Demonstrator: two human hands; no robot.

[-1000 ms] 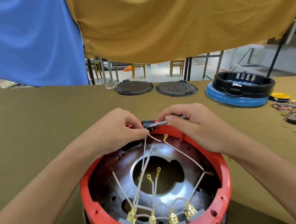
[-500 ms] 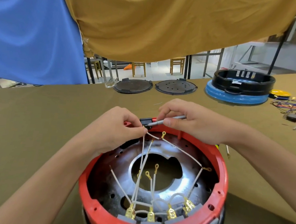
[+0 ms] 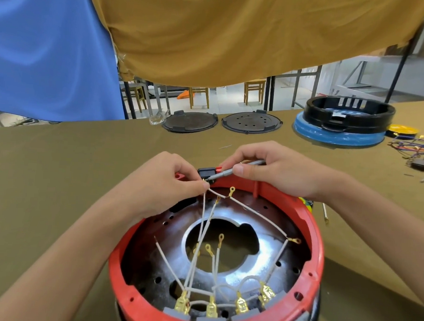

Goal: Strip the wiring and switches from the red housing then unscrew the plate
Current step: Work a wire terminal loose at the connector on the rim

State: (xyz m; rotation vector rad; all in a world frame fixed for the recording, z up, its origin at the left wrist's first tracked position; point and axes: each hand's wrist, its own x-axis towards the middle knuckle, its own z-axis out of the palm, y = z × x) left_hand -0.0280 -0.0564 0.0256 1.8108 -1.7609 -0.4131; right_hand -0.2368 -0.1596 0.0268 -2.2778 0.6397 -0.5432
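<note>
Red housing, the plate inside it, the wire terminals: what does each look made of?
Red housing: probably moulded plastic, matt, uniform colour, with a moulded rib on the inner wall.
Plate: metal, bare and shiny around the centre hole, darker and duller towards the edge, punched with holes.
Wire terminals: brass-coloured metal, glinting; wires have a white, possibly woven, sleeve.

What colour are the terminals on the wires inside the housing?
Gold-coloured terminals on white wires, seen clearly in the head view.
</note>
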